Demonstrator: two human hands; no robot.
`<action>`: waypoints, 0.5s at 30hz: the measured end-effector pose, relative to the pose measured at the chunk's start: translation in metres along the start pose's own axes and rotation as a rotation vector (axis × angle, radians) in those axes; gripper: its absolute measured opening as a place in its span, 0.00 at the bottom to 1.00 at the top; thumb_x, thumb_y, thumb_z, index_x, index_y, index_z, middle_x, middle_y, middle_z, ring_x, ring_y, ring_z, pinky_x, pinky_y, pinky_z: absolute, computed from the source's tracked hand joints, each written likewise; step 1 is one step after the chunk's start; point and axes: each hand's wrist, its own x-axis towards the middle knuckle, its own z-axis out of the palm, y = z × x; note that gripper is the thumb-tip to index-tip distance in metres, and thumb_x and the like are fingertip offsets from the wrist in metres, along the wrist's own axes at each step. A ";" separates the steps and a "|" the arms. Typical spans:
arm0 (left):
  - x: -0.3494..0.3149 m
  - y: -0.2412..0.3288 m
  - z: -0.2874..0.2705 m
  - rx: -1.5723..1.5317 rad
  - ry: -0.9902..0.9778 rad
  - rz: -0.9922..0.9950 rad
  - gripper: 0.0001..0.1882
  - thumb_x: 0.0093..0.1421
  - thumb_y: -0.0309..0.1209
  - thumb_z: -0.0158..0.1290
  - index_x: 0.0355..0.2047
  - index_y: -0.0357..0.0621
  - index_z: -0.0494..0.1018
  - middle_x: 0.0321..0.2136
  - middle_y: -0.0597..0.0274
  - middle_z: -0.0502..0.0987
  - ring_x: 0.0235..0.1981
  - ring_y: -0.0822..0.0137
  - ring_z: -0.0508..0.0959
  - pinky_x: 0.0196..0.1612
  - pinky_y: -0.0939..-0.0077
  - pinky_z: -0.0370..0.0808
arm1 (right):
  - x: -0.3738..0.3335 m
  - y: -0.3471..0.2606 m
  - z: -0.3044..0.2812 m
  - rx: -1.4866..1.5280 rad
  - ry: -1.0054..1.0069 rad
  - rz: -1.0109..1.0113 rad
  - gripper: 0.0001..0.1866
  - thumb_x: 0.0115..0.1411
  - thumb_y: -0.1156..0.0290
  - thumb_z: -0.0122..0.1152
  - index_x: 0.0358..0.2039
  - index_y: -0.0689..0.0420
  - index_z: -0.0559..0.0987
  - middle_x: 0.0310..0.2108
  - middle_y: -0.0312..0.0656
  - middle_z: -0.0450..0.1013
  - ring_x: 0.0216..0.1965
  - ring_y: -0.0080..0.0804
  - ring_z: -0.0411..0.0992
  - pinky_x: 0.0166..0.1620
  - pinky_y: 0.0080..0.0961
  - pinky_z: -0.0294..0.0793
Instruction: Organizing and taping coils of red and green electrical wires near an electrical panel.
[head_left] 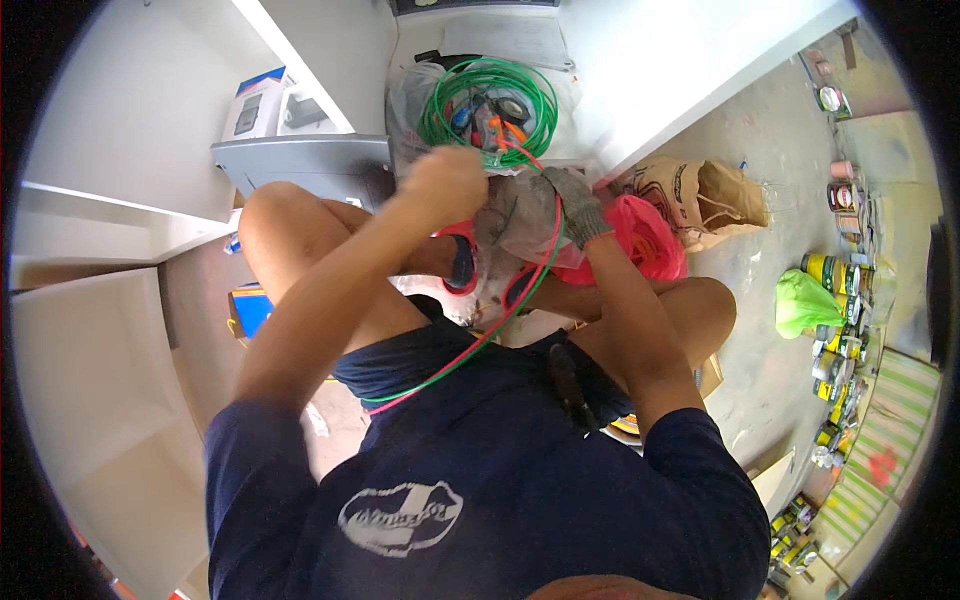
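My right hand (573, 203), in a grey knit glove, is closed round a red wire (556, 222) and a green wire (530, 297). Both wires run down from it across my lap to my left side. My left hand (447, 187) is bare and curled into a fist, blurred by motion; whatever its fingers hold is hidden. Just beyond my hands a coil of green wire (548, 112) lies in the white cabinet, with small tools and an orange-handled item (515, 131) inside its ring. A clear plastic bag (520, 218) lies beneath my hands.
White cabinet panels (660, 70) rise on both sides. A grey metal panel (310, 165) stands by my left knee, with a boxed device (257, 108) behind it. A red plastic bag (640, 235) and a brown paper bag (725, 205) sit right. Several cans (835, 375) line the far right.
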 end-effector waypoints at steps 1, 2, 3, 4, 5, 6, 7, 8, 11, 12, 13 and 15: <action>0.039 0.037 0.016 0.012 -0.058 -0.186 0.19 0.59 0.41 0.51 0.41 0.36 0.75 0.45 0.47 0.76 0.47 0.54 0.77 0.50 0.59 0.73 | -0.009 0.008 -0.008 -0.132 -0.235 0.169 0.13 0.58 0.61 0.52 0.35 0.57 0.78 0.31 0.51 0.75 0.38 0.54 0.72 0.44 0.44 0.69; 0.073 0.043 0.062 0.097 0.358 -0.023 0.23 0.59 0.45 0.52 0.45 0.37 0.71 0.45 0.47 0.76 0.47 0.52 0.77 0.54 0.55 0.69 | -0.005 0.014 -0.015 -0.253 -0.460 0.322 0.13 0.58 0.62 0.52 0.35 0.57 0.79 0.33 0.51 0.75 0.40 0.53 0.72 0.46 0.44 0.69; 0.096 0.029 0.101 0.185 0.780 0.109 0.28 0.58 0.49 0.52 0.49 0.38 0.68 0.46 0.47 0.75 0.48 0.51 0.76 0.57 0.50 0.65 | 0.013 0.003 -0.015 -0.252 -0.443 0.293 0.13 0.58 0.62 0.52 0.35 0.57 0.79 0.33 0.51 0.75 0.40 0.53 0.72 0.46 0.44 0.69; 0.105 0.016 0.123 0.190 0.777 0.097 0.28 0.58 0.49 0.52 0.49 0.38 0.68 0.46 0.47 0.75 0.48 0.51 0.76 0.57 0.50 0.65 | 0.014 -0.014 -0.013 -0.235 -0.465 0.275 0.12 0.58 0.63 0.52 0.35 0.56 0.79 0.37 0.51 0.75 0.41 0.53 0.72 0.48 0.44 0.69; 0.114 0.008 0.135 0.104 0.712 0.105 0.28 0.56 0.51 0.54 0.46 0.40 0.66 0.42 0.46 0.76 0.46 0.49 0.77 0.59 0.50 0.63 | 0.018 -0.022 -0.015 -0.231 -0.480 0.263 0.12 0.58 0.64 0.52 0.36 0.56 0.79 0.40 0.51 0.75 0.42 0.53 0.72 0.49 0.45 0.68; 0.125 0.008 0.136 0.011 0.645 0.132 0.29 0.54 0.52 0.56 0.43 0.42 0.64 0.37 0.46 0.77 0.44 0.47 0.77 0.60 0.49 0.60 | 0.015 -0.014 -0.020 -0.247 -0.472 0.275 0.12 0.58 0.64 0.52 0.36 0.56 0.79 0.40 0.51 0.75 0.42 0.53 0.72 0.49 0.45 0.68; 0.132 0.014 0.130 -0.005 0.634 0.164 0.29 0.54 0.52 0.56 0.43 0.42 0.64 0.37 0.46 0.77 0.44 0.47 0.77 0.60 0.49 0.60 | -0.003 -0.004 -0.027 -0.289 -0.386 0.138 0.11 0.58 0.65 0.51 0.36 0.56 0.78 0.42 0.51 0.74 0.42 0.52 0.71 0.48 0.45 0.69; 0.139 0.016 0.122 -0.070 0.557 0.197 0.29 0.53 0.53 0.57 0.42 0.42 0.64 0.37 0.46 0.78 0.43 0.48 0.78 0.57 0.51 0.63 | -0.020 0.006 -0.034 -0.329 -0.302 -0.003 0.11 0.58 0.66 0.50 0.35 0.56 0.78 0.43 0.50 0.73 0.43 0.52 0.71 0.47 0.46 0.69; 0.134 0.010 0.104 -0.118 0.410 0.117 0.31 0.54 0.58 0.54 0.41 0.41 0.65 0.34 0.46 0.79 0.38 0.48 0.80 0.47 0.56 0.70 | 0.010 -0.028 -0.082 -0.166 -0.471 0.351 0.17 0.59 0.62 0.53 0.49 0.50 0.74 0.44 0.52 0.73 0.48 0.52 0.71 0.51 0.42 0.70; 0.135 0.006 0.094 -0.099 0.323 0.060 0.33 0.55 0.60 0.50 0.42 0.39 0.65 0.33 0.45 0.79 0.37 0.48 0.80 0.45 0.55 0.71 | 0.021 -0.036 -0.100 -0.203 -0.568 0.493 0.16 0.61 0.60 0.52 0.47 0.52 0.75 0.42 0.53 0.73 0.47 0.54 0.70 0.48 0.43 0.72; 0.138 0.005 0.090 -0.081 0.233 0.016 0.36 0.56 0.62 0.47 0.43 0.38 0.65 0.32 0.43 0.80 0.36 0.48 0.81 0.43 0.55 0.72 | 0.014 -0.033 -0.109 -0.207 -0.570 0.504 0.16 0.61 0.60 0.52 0.47 0.52 0.75 0.42 0.53 0.73 0.47 0.54 0.70 0.48 0.43 0.72; 0.146 -0.001 0.093 -0.142 0.209 0.055 0.41 0.57 0.66 0.43 0.46 0.35 0.66 0.31 0.42 0.80 0.36 0.46 0.81 0.44 0.53 0.72 | 0.004 -0.025 -0.120 -0.227 -0.495 0.137 0.15 0.62 0.59 0.51 0.43 0.54 0.75 0.39 0.53 0.73 0.43 0.55 0.71 0.46 0.45 0.72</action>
